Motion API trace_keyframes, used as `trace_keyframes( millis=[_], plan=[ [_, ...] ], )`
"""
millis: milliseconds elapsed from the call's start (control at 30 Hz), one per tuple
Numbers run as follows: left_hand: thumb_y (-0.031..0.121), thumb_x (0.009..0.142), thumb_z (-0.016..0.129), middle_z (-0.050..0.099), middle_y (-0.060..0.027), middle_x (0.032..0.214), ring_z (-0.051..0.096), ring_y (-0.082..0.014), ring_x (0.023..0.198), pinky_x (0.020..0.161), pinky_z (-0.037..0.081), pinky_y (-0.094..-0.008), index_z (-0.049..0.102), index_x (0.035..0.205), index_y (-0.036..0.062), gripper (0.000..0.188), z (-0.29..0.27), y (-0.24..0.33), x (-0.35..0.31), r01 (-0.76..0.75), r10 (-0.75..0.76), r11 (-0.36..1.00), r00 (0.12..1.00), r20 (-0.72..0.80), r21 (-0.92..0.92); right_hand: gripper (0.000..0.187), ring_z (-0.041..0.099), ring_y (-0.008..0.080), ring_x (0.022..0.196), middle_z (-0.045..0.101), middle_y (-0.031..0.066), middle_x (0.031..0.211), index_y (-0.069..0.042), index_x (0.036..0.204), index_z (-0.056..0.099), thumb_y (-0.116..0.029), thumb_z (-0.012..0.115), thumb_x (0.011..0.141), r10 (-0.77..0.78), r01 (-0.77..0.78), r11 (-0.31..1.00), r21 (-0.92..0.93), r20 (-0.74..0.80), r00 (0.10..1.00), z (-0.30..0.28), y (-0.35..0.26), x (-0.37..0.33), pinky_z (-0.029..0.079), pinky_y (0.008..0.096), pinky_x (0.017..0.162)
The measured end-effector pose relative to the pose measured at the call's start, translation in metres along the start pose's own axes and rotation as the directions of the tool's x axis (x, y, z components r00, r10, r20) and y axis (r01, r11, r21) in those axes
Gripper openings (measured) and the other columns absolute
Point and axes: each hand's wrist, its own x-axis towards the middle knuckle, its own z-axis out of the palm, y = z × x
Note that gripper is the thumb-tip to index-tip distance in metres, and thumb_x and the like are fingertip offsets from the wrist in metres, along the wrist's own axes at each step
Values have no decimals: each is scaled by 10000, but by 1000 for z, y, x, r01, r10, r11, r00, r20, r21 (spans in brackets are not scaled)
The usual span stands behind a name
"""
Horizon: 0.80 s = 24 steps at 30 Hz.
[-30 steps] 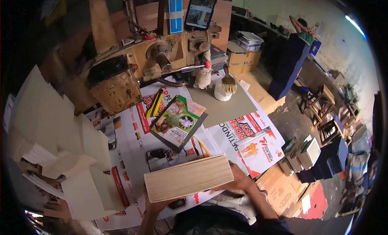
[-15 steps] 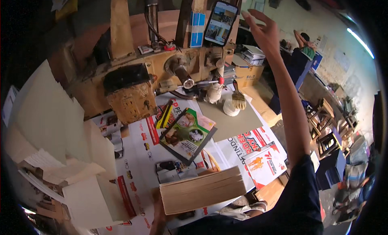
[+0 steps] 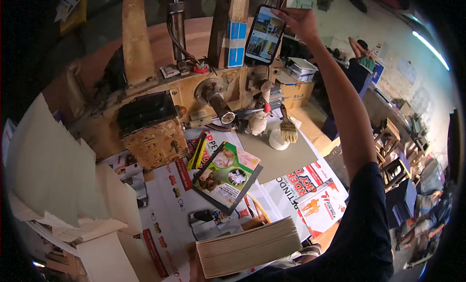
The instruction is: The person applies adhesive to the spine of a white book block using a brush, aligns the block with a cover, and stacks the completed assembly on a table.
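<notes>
My right arm reaches up to a phone (image 3: pixel 265 34) propped upright at the back, its lit screen showing several pictures. There my right hand (image 3: pixel 302 24) has a finger stretched to the screen's upper right edge and holds nothing. Down at the lower edge, my left hand (image 3: pixel 195 268) is mostly hidden behind a thick block of paper sheets (image 3: pixel 248 248), gripping its left end. The block is tilted, with its layered edge toward me. Beyond it on the table lies a green and pink printed booklet (image 3: pixel 228 173) on a dark cover, beside a yellow and black cutter knife (image 3: pixel 198 153).
Tall stacks of cream paper (image 3: pixel 53 170) stand at the left. A worn wooden box (image 3: pixel 153 136) and machine parts line the back. A brush (image 3: pixel 288 129) rests by a white pot (image 3: pixel 277 140). Printed sheets (image 3: pixel 170 209) cover the table. Another person (image 3: pixel 364 59) is far right.
My right hand has moved left to the phone, and its finger now meets the screen. The paper block has shifted slightly down and right. The view has tilted a little.
</notes>
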Motion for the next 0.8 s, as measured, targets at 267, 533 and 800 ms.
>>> trace_keyframes(
  millis=[267,533,800],
  plan=[
    [374,754,843,606,-127,1307,581,-293,1196,1011,474,-413,512,1353,53,756,-2,-2,0,15,-15,1000,1000,4,5,405,740,168,860,777,76,930,-190,1115,780,-510,726,873,-36,30,998,-54,-109,993,3,-9,-2,572,323,759],
    [371,749,849,619,-125,1290,589,-294,1185,1008,477,-413,527,1340,52,744,-1,0,1,12,-12,1000,1000,12,8,432,728,203,978,768,99,1013,-180,1131,775,-509,750,852,-97,91,993,-70,-88,991,1,-3,-4,569,357,840],
    [367,744,856,633,-123,1272,598,-295,1175,1005,481,-413,542,1326,51,732,-1,2,0,13,-13,1000,1000,15,14,521,719,226,1012,756,105,1078,-180,1171,758,-547,785,802,-83,76,993,-90,-79,993,1,1,-7,564,373,864]
  ],
)
